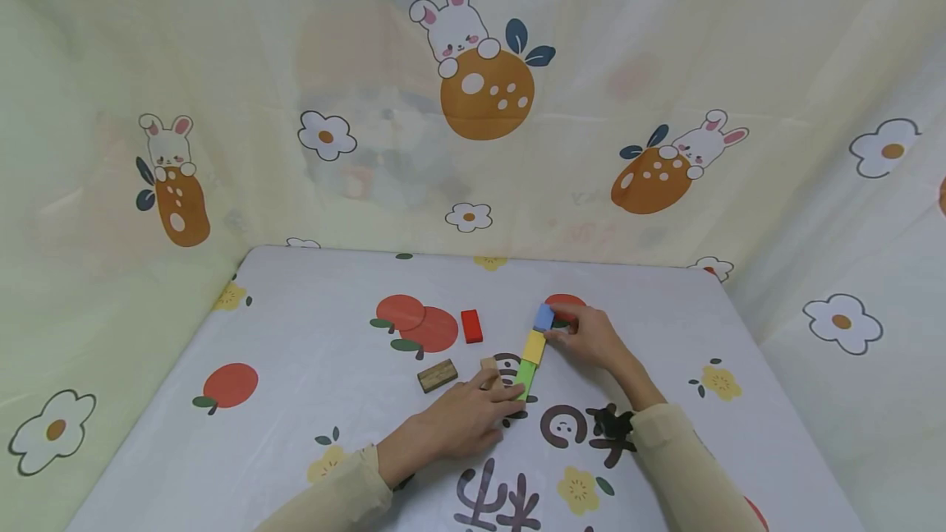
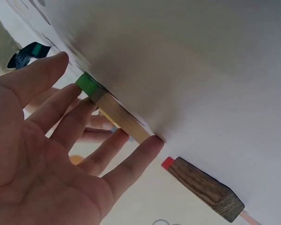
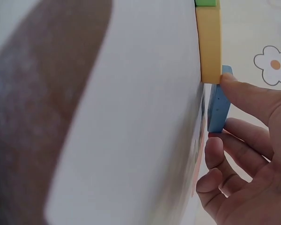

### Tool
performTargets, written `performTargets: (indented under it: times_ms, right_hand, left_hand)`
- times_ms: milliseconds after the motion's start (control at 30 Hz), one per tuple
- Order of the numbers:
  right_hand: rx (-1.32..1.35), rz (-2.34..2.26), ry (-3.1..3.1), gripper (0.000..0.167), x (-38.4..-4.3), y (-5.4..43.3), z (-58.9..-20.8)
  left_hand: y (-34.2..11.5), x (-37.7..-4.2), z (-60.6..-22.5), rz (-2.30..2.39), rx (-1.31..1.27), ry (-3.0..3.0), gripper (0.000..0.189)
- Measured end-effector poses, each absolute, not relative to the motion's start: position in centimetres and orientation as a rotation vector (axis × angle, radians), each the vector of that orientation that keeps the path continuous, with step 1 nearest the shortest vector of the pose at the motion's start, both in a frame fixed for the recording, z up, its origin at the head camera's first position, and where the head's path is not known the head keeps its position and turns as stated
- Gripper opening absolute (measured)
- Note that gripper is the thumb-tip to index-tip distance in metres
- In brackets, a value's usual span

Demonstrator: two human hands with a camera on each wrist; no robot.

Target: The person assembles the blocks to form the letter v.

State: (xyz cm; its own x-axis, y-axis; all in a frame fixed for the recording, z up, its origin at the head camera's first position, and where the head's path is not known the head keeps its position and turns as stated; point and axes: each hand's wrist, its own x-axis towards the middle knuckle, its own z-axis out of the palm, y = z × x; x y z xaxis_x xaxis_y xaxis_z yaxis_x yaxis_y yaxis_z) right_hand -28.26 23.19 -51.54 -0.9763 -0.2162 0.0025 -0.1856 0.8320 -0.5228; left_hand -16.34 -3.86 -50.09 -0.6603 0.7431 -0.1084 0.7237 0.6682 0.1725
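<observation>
Blue block (image 1: 544,317): right at the far end of the yellow block (image 1: 534,348)
Right hand (image 1: 593,340): pinching the blue block
Left hand (image 1: 464,417): yellow block's near side, fingers kinda spread, touching green block (image 1: 525,374)

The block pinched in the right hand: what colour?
Blue; the block shows best in the right wrist view.

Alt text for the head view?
A right hand pinches a blue block at the far end of a line with a yellow block and a green block; the left hand, at the green end, partly covers a pale block. A red block and a brown block lie to the left on a printed tablecloth.
</observation>
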Motion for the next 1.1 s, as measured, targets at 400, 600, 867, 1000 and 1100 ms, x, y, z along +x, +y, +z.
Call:
performTargets:
  times_ms: [400,600,867,1000,1100]
  right_hand:
    - [-0.339,-0.818,2.905,0.057,-28.36,23.53,-51.72]
    - [-0.361,-0.821,2.909,0.056,-28.3,23.4,-51.75]
    - [-0.352,-0.817,2.908,0.056,-28.38,23.24,-51.86]
    - [-0.357,-0.825,2.917,0.055,-28.23,23.09,-51.84]
    - [-0.378,-0.833,2.941,0.054,-27.99,22.94,-51.92]
  left_hand:
    - [-3.74,-16.17,-50.03,0.173,1.204,2.71,0.056]
    - [-3.75,-16.21,-50.15,0.158,1.208,2.716,0.056]
    - [-3.88,-16.4,-50.38,0.177,1.226,2.721,0.056]
    - [-3.87,-16.45,-50.39,0.174,1.218,2.719,0.056]
    - [-3.82,-16.37,-50.34,0.162,1.209,2.722,0.057]
